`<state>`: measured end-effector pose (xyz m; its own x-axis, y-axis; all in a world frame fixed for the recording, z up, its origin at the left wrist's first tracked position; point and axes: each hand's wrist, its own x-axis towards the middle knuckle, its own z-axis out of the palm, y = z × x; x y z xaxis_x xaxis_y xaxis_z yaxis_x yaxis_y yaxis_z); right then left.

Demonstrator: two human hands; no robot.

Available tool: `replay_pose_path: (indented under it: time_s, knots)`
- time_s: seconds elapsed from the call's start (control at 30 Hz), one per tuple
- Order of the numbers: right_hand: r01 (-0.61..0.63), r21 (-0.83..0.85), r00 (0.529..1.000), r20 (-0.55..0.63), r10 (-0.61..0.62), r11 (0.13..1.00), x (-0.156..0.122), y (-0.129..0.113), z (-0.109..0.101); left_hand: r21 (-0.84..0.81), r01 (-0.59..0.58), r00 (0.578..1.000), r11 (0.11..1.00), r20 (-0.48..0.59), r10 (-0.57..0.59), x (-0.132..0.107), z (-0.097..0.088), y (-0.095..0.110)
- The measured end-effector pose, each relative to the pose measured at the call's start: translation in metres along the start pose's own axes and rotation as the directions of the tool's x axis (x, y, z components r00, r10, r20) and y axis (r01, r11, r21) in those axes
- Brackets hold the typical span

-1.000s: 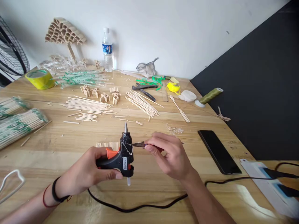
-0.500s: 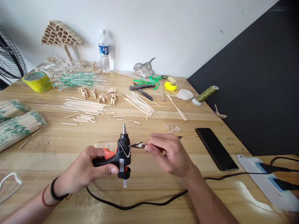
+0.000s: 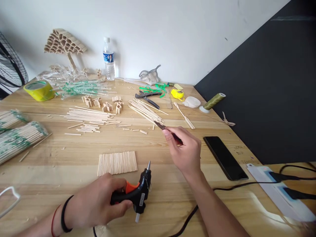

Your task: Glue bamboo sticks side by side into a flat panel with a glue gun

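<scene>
My left hand [image 3: 98, 197] is closed around the handle of a black hot glue gun [image 3: 142, 194] with an orange trigger. The gun is held low over the table, its metal nozzle pointing up and a clear glue stick poking out at the back. My right hand [image 3: 185, 148] grips a small dark knife [image 3: 160, 125], with the pointed blade toward the upper left and most of the handle hidden in the fingers. Just beyond my left hand lies a flat panel of short sticks [image 3: 118, 163] set side by side.
Loose sticks [image 3: 86, 115], a second pile [image 3: 148, 111] and small stick pieces [image 3: 107, 107] lie farther back. Around them are pliers [image 3: 148, 95], a tape measure [image 3: 177, 94] and yellow tape [image 3: 39, 91]. A phone [image 3: 225, 158] and a power strip [image 3: 278, 191] sit at right.
The glue gun has moved down and right, away from the knife and uncovering the stick panel. My right hand has moved up and forward with the knife.
</scene>
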<state>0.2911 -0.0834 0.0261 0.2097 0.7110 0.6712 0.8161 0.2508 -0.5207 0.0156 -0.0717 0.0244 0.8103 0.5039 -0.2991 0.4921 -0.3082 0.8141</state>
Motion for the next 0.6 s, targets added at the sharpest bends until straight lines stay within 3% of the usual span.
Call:
replay_pose_path:
  time_s: [0.13, 0.23, 0.33, 0.4, 0.5, 0.6]
  knots:
    - [-0.102, 0.017, 0.994, 0.041, 0.101, 0.995, 0.001, 0.004, 0.003, 0.218, -0.017, 0.999, 0.976, 0.047, 0.007, 0.001, 0.004, -0.004]
    - [-0.125, 0.019, 0.991, 0.060, 0.123, 0.992, 0.001, 0.008, 0.005, 0.266, -0.154, 0.988, 0.951, 0.031, 0.152, 0.001, 0.007, -0.005]
    - [-0.139, 0.005, 0.989, 0.062, 0.138, 0.990, 0.001, 0.015, 0.008, 0.291, -0.321, 0.944, 0.901, 0.026, 0.328, 0.001, 0.004, -0.002]
    - [-0.140, -0.026, 0.988, 0.063, 0.141, 0.990, 0.001, 0.020, 0.011, 0.344, -0.375, 0.910, 0.861, -0.041, 0.413, 0.005, -0.005, 0.001]
    - [-0.143, -0.058, 0.988, 0.057, 0.146, 0.988, 0.001, 0.024, 0.013, 0.410, -0.332, 0.877, 0.849, -0.196, 0.438, 0.024, -0.029, 0.006]
    - [-0.154, -0.073, 0.987, 0.042, 0.157, 0.985, 0.001, 0.026, 0.014, 0.485, -0.191, 0.887, 0.854, -0.287, 0.361, 0.065, -0.057, 0.005]
